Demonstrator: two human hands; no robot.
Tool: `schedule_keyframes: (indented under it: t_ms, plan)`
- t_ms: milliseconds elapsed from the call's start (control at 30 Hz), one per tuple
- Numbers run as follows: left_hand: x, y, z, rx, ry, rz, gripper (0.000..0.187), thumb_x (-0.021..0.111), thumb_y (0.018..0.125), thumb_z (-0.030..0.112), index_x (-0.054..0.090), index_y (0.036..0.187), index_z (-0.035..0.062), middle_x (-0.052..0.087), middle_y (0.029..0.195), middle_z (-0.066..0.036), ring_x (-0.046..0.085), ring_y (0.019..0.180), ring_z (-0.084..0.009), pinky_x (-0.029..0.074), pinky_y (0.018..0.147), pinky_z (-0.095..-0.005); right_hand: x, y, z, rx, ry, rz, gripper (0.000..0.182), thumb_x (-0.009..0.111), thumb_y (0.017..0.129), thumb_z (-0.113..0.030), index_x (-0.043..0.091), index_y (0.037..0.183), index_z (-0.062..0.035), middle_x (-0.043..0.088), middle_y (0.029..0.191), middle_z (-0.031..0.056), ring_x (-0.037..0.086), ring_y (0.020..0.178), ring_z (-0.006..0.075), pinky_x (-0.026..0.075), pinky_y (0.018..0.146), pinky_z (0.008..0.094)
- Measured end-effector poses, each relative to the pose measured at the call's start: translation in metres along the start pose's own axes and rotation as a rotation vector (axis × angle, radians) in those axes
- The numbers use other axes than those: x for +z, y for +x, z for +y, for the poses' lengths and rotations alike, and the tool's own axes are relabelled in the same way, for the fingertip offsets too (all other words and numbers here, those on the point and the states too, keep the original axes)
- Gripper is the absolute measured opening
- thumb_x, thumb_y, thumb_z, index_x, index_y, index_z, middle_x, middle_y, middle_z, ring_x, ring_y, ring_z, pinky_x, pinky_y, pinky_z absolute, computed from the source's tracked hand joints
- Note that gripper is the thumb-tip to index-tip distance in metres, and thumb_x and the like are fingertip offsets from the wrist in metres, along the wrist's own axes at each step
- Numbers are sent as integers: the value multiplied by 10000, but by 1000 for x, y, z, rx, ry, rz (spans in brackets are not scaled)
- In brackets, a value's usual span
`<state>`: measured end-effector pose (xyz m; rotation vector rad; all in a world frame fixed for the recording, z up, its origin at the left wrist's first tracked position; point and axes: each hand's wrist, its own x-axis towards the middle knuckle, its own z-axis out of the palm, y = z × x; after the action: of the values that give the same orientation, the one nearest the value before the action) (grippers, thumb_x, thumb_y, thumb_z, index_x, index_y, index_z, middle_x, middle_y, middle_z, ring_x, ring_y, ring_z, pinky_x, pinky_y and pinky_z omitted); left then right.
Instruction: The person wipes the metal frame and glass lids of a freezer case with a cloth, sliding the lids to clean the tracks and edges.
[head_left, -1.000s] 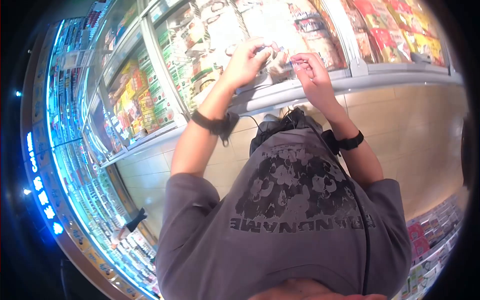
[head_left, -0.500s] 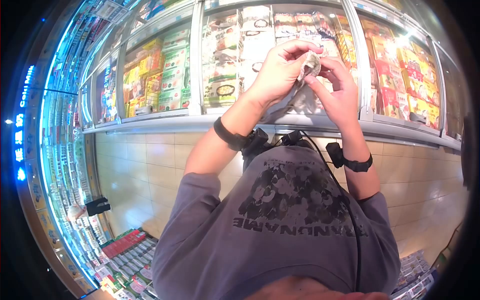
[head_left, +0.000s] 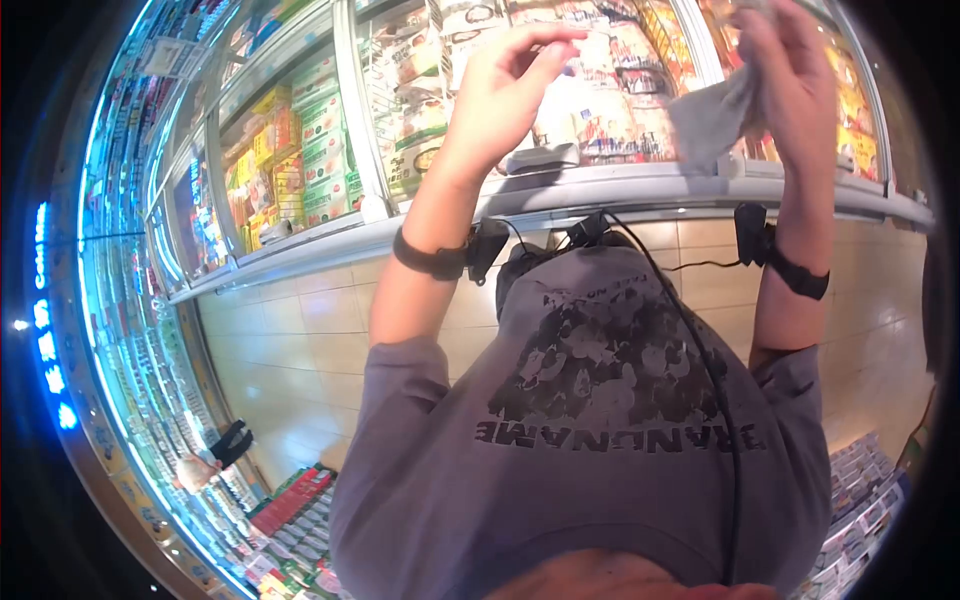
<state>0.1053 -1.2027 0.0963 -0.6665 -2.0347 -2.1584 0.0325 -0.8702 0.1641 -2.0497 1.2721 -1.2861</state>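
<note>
My left hand is raised over the glass-topped display freezer, its fingers loosely curled and the thumb a little apart from them. Nothing shows between those fingers. At the upper right, my right hand grips a grey cloth, which hangs down to the left of the hand, blurred at its lower edge. Some of the right fingertips are hidden behind the hand and cloth. Below my left hand, a pale handle sits on the freezer's near edge.
Packaged food in yellow and green bags lies under the glass. Lit shelves run along the left side. A person is at the lower left. Tiled floor lies below the freezer, and a cable crosses my shirt.
My hands have moved apart, the left one to the left and the right one up and right with the cloth. My left hand has let go of the cloth. The view has shifted.
</note>
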Motion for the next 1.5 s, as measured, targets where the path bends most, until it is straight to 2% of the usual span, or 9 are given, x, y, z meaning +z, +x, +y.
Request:
schedule_keyframes:
  t_ms: [67, 133, 200, 300, 433, 600, 833, 1133, 1500]
  plan:
    - [-12, -26, -32, -313, 289, 19, 220, 650, 1078, 138, 765, 1234, 35, 767, 1186, -59, 711, 1074, -152, 569, 941, -322, 80, 17, 54, 811, -616, 1170, 242, 645, 1095, -165, 670, 1284, -16, 754, 1162, 72, 700, 1078, 166, 552, 959, 333]
    - [-16, -55, -66, -405, 583, -10, 206, 669, 1058, 139, 779, 1207, 48, 765, 1202, -78, 702, 1083, -154, 559, 943, -326, 103, -9, 116, 809, -488, 947, 256, 681, 1060, -166, 695, 1287, -49, 727, 1160, 64, 691, 1101, 193, 540, 958, 344]
    - [-8, -83, -98, -282, 638, 15, 179, 682, 1036, 133, 786, 1161, 58, 757, 1083, -108, 702, 1000, -213, 553, 891, -363, 133, -27, 166, 838, -707, 723, 290, 708, 1015, -162, 707, 1288, -66, 686, 1133, 110, 677, 1089, 280, 537, 929, 370]
    - [3, -106, -129, -189, 911, 142, 143, 659, 1022, 170, 756, 999, 68, 661, 958, -141, 621, 927, -360, 488, 854, -460, 177, -20, 199, 931, -714, 765, 327, 738, 958, -143, 728, 1281, -95, 653, 1104, 116, 645, 1050, 330, 505, 937, 396]
    - [4, -110, -152, -137, 1055, 154, 184, 620, 1038, 188, 714, 950, 56, 666, 966, -139, 614, 916, -363, 467, 833, -467, 191, -9, 196, 927, -817, 734, 339, 771, 896, -150, 778, 1235, -167, 647, 1157, 30, 594, 1114, 256, 403, 984, 400]
    - [13, -113, -163, 8, 1200, 253, 190, 611, 1027, 203, 672, 908, 69, 654, 963, -145, 596, 926, -368, 447, 835, -487, 194, -5, 209, 866, -834, 670, 235, 747, 921, -155, 800, 1150, -162, 648, 1122, 2, 577, 1107, 231, 372, 1003, 416]
    - [16, -113, -162, 8, 1171, 291, 180, 628, 1010, 207, 666, 897, 72, 643, 952, -129, 605, 936, -365, 483, 799, -491, 181, 6, 213, 916, -819, 527, 166, 707, 955, -167, 788, 1095, -133, 637, 1043, 13, 585, 1067, 217, 366, 985, 427]
    - [14, -116, -163, 47, 1181, 303, 133, 664, 965, 208, 682, 885, 103, 598, 882, -82, 570, 872, -322, 428, 788, -462, 196, -3, 201, 894, -857, 574, 69, 708, 936, -187, 746, 960, -134, 634, 940, 9, 632, 948, 227, 428, 831, 406]
    - [20, -114, -156, 65, 1174, 292, 152, 612, 1004, 170, 688, 897, 94, 633, 897, -75, 565, 844, -310, 431, 788, -441, 218, 5, 200, 874, -873, 817, 61, 739, 926, -167, 754, 967, -126, 635, 921, 22, 625, 914, 244, 428, 853, 409]
